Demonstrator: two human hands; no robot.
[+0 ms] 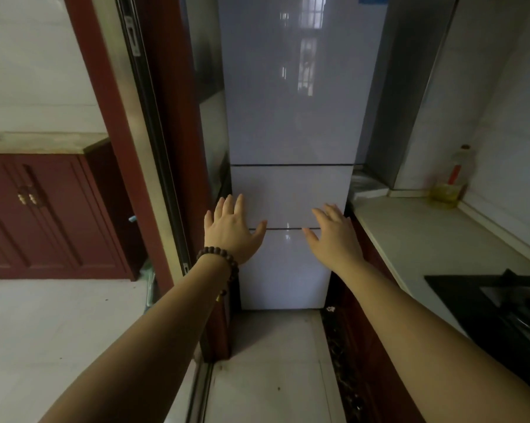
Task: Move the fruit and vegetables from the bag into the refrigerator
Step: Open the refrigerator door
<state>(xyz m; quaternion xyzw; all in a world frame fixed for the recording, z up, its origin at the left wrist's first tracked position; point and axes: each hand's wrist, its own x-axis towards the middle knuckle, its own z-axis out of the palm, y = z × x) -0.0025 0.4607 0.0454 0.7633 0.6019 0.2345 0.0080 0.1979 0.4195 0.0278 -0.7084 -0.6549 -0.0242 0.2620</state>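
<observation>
Head view: both arms reach out at the refrigerator (291, 117), all doors closed. Left hand (231, 228) and right hand (334, 235) are spread and empty near the drawer seam. An oil bottle (454, 181) stands on the counter (425, 236).

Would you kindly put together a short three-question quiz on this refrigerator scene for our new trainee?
1. True or false: every door of the refrigerator is shut.
2. Which wrist wears the bead bracelet?
A. left
B. right
C. neither
3. Fill in: the oil bottle stands on the ______ to the right of the refrigerator.

Key:
1. True. All three door panels sit flush.
2. A. It is just below the left hand; the right hand has a bare wrist. Both hands are open and empty.
3. Countertop.
</observation>
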